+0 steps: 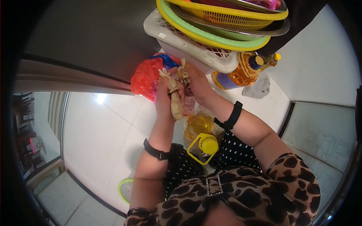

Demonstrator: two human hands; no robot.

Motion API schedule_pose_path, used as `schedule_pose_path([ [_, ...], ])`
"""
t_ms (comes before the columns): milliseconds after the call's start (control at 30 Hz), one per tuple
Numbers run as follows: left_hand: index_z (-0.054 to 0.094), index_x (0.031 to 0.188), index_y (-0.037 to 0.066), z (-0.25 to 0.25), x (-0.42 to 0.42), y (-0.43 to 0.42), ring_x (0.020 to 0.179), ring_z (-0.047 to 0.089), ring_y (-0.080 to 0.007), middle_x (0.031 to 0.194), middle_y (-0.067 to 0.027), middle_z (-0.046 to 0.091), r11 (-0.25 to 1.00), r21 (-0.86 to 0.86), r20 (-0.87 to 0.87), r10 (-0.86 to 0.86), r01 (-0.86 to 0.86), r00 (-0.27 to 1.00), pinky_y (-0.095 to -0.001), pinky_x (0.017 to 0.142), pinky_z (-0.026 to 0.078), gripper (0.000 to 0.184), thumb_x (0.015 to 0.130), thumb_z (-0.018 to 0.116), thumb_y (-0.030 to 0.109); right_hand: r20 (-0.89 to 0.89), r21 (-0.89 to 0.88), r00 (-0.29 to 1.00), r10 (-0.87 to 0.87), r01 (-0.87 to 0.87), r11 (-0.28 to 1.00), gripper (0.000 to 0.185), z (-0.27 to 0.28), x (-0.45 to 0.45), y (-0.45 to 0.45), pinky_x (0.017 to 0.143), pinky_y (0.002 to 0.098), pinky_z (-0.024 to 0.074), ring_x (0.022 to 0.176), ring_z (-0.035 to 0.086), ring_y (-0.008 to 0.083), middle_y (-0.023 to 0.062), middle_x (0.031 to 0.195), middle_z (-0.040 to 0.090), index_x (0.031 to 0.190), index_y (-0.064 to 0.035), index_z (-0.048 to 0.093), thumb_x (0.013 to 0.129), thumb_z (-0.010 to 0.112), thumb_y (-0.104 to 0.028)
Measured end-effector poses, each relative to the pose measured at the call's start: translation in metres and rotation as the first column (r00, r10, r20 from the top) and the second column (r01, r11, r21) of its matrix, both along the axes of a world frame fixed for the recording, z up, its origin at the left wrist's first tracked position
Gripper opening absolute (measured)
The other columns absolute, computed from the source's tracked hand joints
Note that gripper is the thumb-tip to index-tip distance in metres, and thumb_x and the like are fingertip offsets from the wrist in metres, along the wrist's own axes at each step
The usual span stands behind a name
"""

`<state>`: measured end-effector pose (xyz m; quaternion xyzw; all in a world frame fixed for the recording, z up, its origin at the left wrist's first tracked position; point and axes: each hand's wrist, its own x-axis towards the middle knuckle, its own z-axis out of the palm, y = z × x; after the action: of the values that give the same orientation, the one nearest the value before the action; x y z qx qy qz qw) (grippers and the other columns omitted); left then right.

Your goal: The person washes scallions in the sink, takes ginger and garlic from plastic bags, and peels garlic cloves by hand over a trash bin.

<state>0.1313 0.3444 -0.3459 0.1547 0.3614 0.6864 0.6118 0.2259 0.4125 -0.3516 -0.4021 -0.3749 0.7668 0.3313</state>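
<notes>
My left hand [163, 94] is closed round a pale, knobbly root-like piece [176, 106], which hangs down past the fingers and has papery, leaf-like ends at its top. Close beside it, my right hand [198, 83] is closed on a second pale piece with ragged, dry tips [183, 71]. The two hands nearly touch, and the fingertips between them are partly hidden. Just behind them lies a red plastic bag [145, 78] with a blue bag [166, 60] at its top. Below my hands stands a large oil bottle with a yellow cap [208, 145].
A white crate [181, 43] carries stacked yellow and green baskets [226, 39] and metal bowls. Beside it stand an oil bottle [235, 77] and a smaller yellow-capped bottle [272, 60], near a grey cloth [257, 88]. A green-rimmed container [123, 187] is at lower left.
</notes>
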Motion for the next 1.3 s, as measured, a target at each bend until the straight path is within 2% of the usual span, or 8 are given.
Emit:
schedule_pose_path([
  [200, 0.038, 0.123, 0.003, -0.013, -0.022, 0.003, 0.039, 0.040, -0.0145, 0.062, -0.0076, 0.048, 0.994, 0.106, 0.142, -0.050, 0.035, 0.989, -0.0240, 0.041, 0.033, 0.052, 0.093, 0.036, 0.045, -0.108, -0.102, 0.987, 0.120, -0.131, 0.986, 0.034, 0.000, 0.011, 0.007, 0.041, 0.0208, 0.0339, 0.058, 0.050, 0.0090, 0.0023, 0.081, 0.056, 0.105, -0.0110, 0.052, 0.093, 0.034, -0.038],
  [300, 0.043, 0.119, 0.004, -0.018, -0.026, 0.004, 0.039, 0.039, -0.0145, 0.063, -0.0072, 0.049, 0.995, 0.093, 0.213, -0.049, 0.030, 0.976, -0.0242, 0.040, 0.032, 0.050, 0.093, 0.036, 0.047, -0.251, -0.040, 0.939, 0.233, -0.250, 0.967, 0.037, -0.005, 0.013, 0.011, 0.045, 0.0232, 0.0394, 0.063, 0.054, 0.0120, 0.0043, 0.087, 0.058, 0.107, -0.0098, 0.051, 0.095, 0.032, -0.039],
  [367, 0.048, 0.113, 0.005, -0.024, -0.028, 0.004, 0.040, 0.037, -0.0135, 0.066, -0.0057, 0.051, 0.997, 0.070, 0.320, -0.034, 0.011, 0.947, -0.0240, 0.041, 0.031, 0.049, 0.092, 0.036, 0.048, -0.353, -0.246, 0.928, 0.123, -0.219, 0.944, 0.038, -0.001, 0.010, 0.009, 0.052, 0.0265, 0.0459, 0.071, 0.057, 0.0149, 0.0067, 0.093, 0.059, 0.109, -0.0088, 0.051, 0.095, 0.033, -0.040],
  [567, 0.053, 0.113, 0.006, -0.030, -0.032, 0.003, 0.043, 0.033, -0.0098, 0.072, -0.0030, 0.049, 0.998, 0.055, 0.456, -0.052, 0.031, 0.888, -0.0213, 0.042, 0.029, 0.044, 0.094, 0.038, 0.043, -0.410, -0.266, 0.893, 0.184, -0.310, 0.913, 0.039, -0.003, 0.015, 0.014, 0.058, 0.0288, 0.0498, 0.076, 0.058, 0.0171, 0.0073, 0.097, 0.059, 0.111, -0.0079, 0.050, 0.095, 0.034, -0.040],
  [700, 0.052, 0.112, 0.007, -0.032, -0.033, 0.003, 0.044, 0.034, -0.0095, 0.073, -0.0030, 0.050, 0.993, 0.099, 0.440, -0.104, 0.067, 0.892, -0.0214, 0.042, 0.030, 0.042, 0.093, 0.039, 0.042, -0.461, -0.258, 0.870, 0.173, -0.319, 0.912, 0.039, -0.010, 0.016, 0.016, 0.058, 0.0282, 0.0496, 0.077, 0.058, 0.0165, 0.0069, 0.096, 0.059, 0.111, -0.0075, 0.050, 0.095, 0.035, -0.040],
  [967, 0.052, 0.105, 0.007, -0.057, -0.031, 0.001, 0.047, 0.044, -0.0112, 0.081, -0.0069, 0.059, 0.818, -0.521, 0.252, -0.125, 0.243, 0.960, -0.0218, 0.043, 0.036, 0.032, 0.087, 0.052, 0.033, -0.278, -0.242, 0.956, 0.089, -0.159, 0.957, 0.033, -0.015, 0.023, 0.019, 0.053, 0.0258, 0.0433, 0.070, 0.056, 0.0133, 0.0038, 0.089, 0.059, 0.105, -0.0088, 0.054, 0.094, 0.039, -0.036],
  [1200, 0.053, 0.104, 0.007, -0.063, -0.019, 0.002, 0.057, 0.057, -0.0152, 0.083, -0.0081, 0.062, 0.781, -0.587, 0.158, -0.147, 0.212, 0.977, -0.0258, 0.050, 0.049, 0.026, 0.086, 0.053, 0.025, -0.181, -0.242, 0.979, 0.098, -0.141, 0.960, 0.032, -0.013, 0.023, 0.019, 0.053, 0.0260, 0.0430, 0.068, 0.055, 0.0128, 0.0028, 0.087, 0.060, 0.104, -0.0086, 0.055, 0.093, 0.043, -0.036],
  [1300, 0.049, 0.109, 0.000, -0.077, -0.016, 0.002, 0.079, 0.062, -0.0217, 0.092, -0.0114, 0.059, 0.801, -0.549, 0.071, -0.241, 0.240, 0.968, -0.0325, 0.062, 0.054, 0.027, 0.088, 0.046, 0.016, -0.206, -0.218, 0.973, 0.101, -0.146, 0.965, 0.032, -0.017, 0.025, 0.019, 0.053, 0.0257, 0.0431, 0.068, 0.055, 0.0130, 0.0028, 0.086, 0.060, 0.104, -0.0089, 0.056, 0.092, 0.044, -0.036],
])
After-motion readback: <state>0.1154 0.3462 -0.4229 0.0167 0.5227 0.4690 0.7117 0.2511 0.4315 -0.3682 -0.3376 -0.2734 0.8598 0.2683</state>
